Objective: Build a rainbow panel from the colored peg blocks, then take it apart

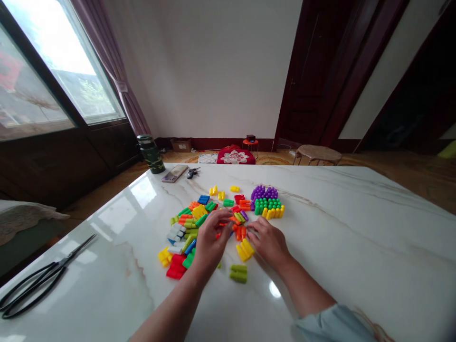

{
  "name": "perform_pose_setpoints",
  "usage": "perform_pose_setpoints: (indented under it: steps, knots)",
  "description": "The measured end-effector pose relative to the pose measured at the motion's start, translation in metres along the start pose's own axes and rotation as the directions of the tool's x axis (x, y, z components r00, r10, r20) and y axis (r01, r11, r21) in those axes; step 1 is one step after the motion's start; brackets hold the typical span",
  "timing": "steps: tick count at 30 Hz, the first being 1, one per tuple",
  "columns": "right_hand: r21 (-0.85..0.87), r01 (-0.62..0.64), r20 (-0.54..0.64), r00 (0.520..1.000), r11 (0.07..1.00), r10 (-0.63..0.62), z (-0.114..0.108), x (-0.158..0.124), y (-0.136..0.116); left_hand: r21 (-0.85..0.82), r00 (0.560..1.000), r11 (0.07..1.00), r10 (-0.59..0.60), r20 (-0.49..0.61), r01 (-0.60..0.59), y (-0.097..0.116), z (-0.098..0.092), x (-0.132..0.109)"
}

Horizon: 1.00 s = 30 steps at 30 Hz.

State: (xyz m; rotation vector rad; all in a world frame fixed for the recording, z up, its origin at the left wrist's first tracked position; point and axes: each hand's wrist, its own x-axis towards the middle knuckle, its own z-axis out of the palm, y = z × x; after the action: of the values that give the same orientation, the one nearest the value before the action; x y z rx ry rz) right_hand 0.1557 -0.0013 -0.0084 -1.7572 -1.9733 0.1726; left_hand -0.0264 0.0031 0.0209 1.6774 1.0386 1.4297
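Note:
My left hand [213,237] is over the right side of a loose pile of coloured plastic building blocks, its fingers bent and thumb close to them. Whatever may be between its fingertips is hidden. My right hand [270,241] is curled just right of an orange block [241,232], fingertips drawn together beside it; I cannot make out what they hold. Between the hands are a lime and purple piece [240,217] and, nearer me, a yellow block [244,250]. A lime-green block [238,273] lies closer still. Behind my right hand stands a joined group of purple, green [267,205] and yellow blocks.
Large black-handled scissors [46,280] lie on the left of the white marble-patterned table [338,228]. At the far left edge are a camouflage flask [151,154], a phone [174,174] and keys [193,173]. A round stool [318,153] stands beyond the table.

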Motion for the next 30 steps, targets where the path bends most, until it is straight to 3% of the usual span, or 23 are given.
perform_pose_setpoints:
  steps: [3,5,7,10,12,19,21,23,26,28,30]
  knots:
    - [0.056,-0.015,-0.018,1.0,0.998,0.016,0.004,0.001,0.005,0.342,0.986,0.94,0.054,-0.157,0.003,0.004,-0.031,0.017]
    - [0.079,-0.023,-0.028,0.999,0.997,0.025,0.006,0.002,0.009,0.609,0.981,0.791,0.067,-0.182,0.059,-0.005,-0.049,0.029]
    - [0.088,-0.031,-0.027,0.999,0.996,0.034,0.008,0.003,0.011,0.761,0.987,0.63,-0.047,-0.157,0.151,-0.02,-0.061,0.039]
    - [0.09,-0.035,-0.025,0.999,0.995,0.038,0.01,0.003,0.012,0.851,0.97,0.48,-0.208,-0.127,0.214,-0.039,-0.067,0.045]
    - [0.09,-0.031,-0.032,0.999,0.995,0.034,0.01,0.003,0.012,0.875,0.97,0.442,-0.217,-0.108,0.197,-0.044,-0.066,0.045]
    - [0.092,-0.034,-0.027,0.999,0.995,0.037,0.007,0.002,0.011,0.868,0.98,0.464,-0.165,-0.113,0.178,-0.046,-0.067,0.046]
    - [0.095,-0.04,-0.026,0.999,0.995,0.043,0.008,0.002,0.011,0.823,0.989,0.549,-0.098,-0.114,0.149,-0.045,-0.066,0.046]
    - [0.11,-0.038,-0.035,0.999,0.993,0.042,0.009,0.003,0.012,0.7,0.989,0.703,-0.031,-0.146,0.125,-0.038,-0.061,0.045]
    - [0.228,-0.022,-0.087,0.995,0.973,0.042,0.008,0.003,0.011,0.209,0.978,0.962,-0.147,-0.148,0.176,-0.021,-0.044,0.039]
    - [0.395,0.033,-0.146,0.989,0.918,0.027,0.004,0.002,0.006,-0.228,0.952,0.927,-0.306,-0.004,0.297,-0.01,-0.028,0.031]
    - [0.569,0.131,-0.192,0.981,0.812,-0.024,-0.001,-0.001,-0.002,-0.493,0.905,0.766,-0.404,0.129,0.412,-0.002,-0.012,0.021]
